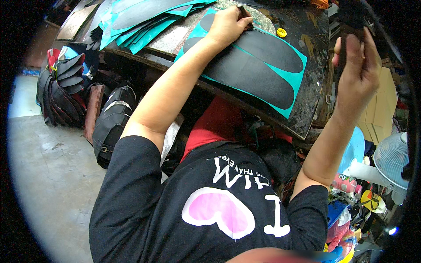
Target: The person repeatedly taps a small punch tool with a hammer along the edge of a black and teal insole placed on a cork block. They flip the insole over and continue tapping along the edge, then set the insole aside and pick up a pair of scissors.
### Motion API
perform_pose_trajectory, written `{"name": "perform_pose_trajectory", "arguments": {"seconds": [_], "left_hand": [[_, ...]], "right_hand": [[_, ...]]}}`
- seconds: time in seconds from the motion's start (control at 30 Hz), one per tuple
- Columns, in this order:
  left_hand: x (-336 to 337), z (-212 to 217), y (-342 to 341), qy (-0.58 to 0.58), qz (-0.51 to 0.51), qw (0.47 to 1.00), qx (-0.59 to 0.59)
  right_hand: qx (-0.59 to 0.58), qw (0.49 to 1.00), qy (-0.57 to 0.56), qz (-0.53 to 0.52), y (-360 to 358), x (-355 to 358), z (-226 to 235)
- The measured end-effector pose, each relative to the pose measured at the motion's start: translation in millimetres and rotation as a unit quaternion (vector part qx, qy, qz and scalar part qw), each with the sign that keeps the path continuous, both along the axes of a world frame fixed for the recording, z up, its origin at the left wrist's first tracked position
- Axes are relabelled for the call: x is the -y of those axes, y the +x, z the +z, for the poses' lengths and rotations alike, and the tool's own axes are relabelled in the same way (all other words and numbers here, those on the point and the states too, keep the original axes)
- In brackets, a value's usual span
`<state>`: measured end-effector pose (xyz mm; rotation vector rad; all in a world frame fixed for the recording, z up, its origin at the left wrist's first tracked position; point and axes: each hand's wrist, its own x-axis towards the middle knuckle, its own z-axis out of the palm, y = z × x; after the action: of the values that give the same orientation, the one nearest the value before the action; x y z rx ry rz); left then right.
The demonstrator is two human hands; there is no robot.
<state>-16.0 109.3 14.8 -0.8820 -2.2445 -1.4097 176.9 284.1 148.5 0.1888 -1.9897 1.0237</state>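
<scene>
While the left forearm point(173, 92) slants up from the left of the frame toward the top center, its wrist lies low over a teal sheet point(289, 78) and the left hand point(230, 26) rests near the sheet's upper edge. Its back faces up, the knuckles are bent, and thumb and fingers are pressed together, pinching a small dark piece point(249, 25) whose exact kind cannot be told. The elbow on this side is only slightly bent.

On the right of the frame, the right forearm point(329, 136) rises steeply, and the right hand point(359, 61) is lifted at the upper right, well apart from the left one. Its fingers point upward and are partly curled beside a dark shape point(352, 17); whether they close around it cannot be told, since that area is dim.

The teal sheet lies at the upper center, flat on a dark worktable point(319, 74), with one corner reaching toward the table's front edge. Long black sole shapes point(250, 83) cover most of it. Just beside its upper edge sits a yellow ring point(281, 33). At the upper left of the frame, a stack of similar sheets point(136, 17) is fanned out on the table.
</scene>
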Motion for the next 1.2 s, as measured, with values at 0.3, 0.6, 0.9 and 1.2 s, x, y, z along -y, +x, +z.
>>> {"name": "perform_pose_trajectory", "arguments": {"seconds": [0.3, 0.6, 0.9, 1.2], "left_hand": [[-12, -2, 8, 0.009, 0.08, 0.996, -0.047], [-12, 2, 11, -0.008, 0.001, 0.999, -0.039], [-16, 4, 15, 0.025, 0.017, 0.999, 0.032], [27, 25, -4, 0.044, 0.016, 0.993, 0.113]], "right_hand": [[0.208, 0.958, 0.128, -0.151, -22, -18, -71], [-0.002, 0.999, -0.034, -0.006, 8, -10, -3], [0.214, 0.959, 0.127, -0.139, -16, -20, -77], [0.283, 0.95, -0.065, -0.112, 2, -30, -68]]}}
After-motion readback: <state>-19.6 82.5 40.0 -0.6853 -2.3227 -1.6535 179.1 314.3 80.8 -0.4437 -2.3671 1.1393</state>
